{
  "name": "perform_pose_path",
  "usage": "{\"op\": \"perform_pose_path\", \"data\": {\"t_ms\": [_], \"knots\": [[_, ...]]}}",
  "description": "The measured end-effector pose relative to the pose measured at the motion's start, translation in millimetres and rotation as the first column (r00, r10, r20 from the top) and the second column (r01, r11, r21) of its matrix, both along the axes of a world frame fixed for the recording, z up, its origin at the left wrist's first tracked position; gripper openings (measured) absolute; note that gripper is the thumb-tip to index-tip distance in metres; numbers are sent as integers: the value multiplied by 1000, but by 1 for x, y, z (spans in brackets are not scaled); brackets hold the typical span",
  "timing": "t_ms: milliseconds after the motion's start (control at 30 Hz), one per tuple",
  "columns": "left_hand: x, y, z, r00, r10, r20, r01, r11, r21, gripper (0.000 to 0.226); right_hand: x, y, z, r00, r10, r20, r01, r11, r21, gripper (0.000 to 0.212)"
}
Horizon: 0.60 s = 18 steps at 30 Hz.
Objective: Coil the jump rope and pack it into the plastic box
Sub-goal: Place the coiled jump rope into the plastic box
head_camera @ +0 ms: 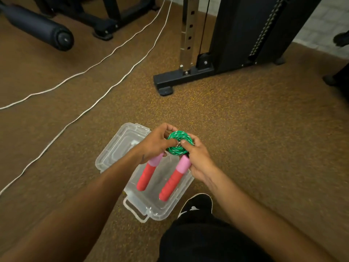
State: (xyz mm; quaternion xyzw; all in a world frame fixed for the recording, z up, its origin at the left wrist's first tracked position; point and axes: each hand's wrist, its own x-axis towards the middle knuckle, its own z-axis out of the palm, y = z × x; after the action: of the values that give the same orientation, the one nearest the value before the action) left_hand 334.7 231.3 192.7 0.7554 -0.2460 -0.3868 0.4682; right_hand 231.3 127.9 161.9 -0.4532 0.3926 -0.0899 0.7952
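The green braided jump rope (179, 142) is wound into a tight coil, held between both hands above the clear plastic box (160, 212). My left hand (156, 143) grips the coil's left side, my right hand (199, 163) grips its right side with the thumb on top. Two red handles with pink collars hang down from the coil: the left handle (146, 176) and the right handle (172, 183) dangle over the open box. The box's clear lid (120, 144) lies hinged open to the upper left on the floor.
Speckled brown gym flooring lies all around. A black weight machine base (181, 78) stands behind. Two white cables (98, 103) run diagonally across the floor at left. A black padded roller (37, 27) is at top left. My black shoe (196, 205) sits beside the box.
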Motion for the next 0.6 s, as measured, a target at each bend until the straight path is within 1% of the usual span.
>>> {"op": "perform_pose_path", "data": {"t_ms": [67, 167, 233, 300, 333, 467, 533, 600], "knots": [[8, 6, -24, 1000, 18, -18, -18, 999, 34, 30, 9, 8, -22, 999, -7, -46, 8, 1000, 27, 32], [13, 5, -58, 1000, 21, -22, -20, 998, 57, 29, 14, 10, -50, 990, -1, -139, 5, 1000, 27, 30], [14, 2, -78, 997, -18, 74, 11, 995, 96, 29, 15, 9, -63, 979, 11, -202, -8, 1000, 18, 28], [13, -2, -97, 970, -96, 224, 60, 985, 165, 29, 15, 7, -77, 964, 13, -265, -11, 1000, 9, 30], [12, -3, -105, 954, -125, 273, 71, 978, 198, 30, 17, 7, -84, 956, 17, -293, -16, 1000, 5, 31], [11, -4, -126, 924, -164, 345, 86, 970, 229, 32, 26, 12, -104, 916, 25, -400, -48, 998, -49, 28], [10, -3, -135, 875, -227, 428, 122, 958, 258, 33, 31, 14, -109, 894, -11, -447, -18, 998, -60, 23], [9, -5, -140, 816, -325, 478, 171, 926, 337, 35, 37, 16, -117, 871, -50, -489, 24, 998, -59, 22]]}}
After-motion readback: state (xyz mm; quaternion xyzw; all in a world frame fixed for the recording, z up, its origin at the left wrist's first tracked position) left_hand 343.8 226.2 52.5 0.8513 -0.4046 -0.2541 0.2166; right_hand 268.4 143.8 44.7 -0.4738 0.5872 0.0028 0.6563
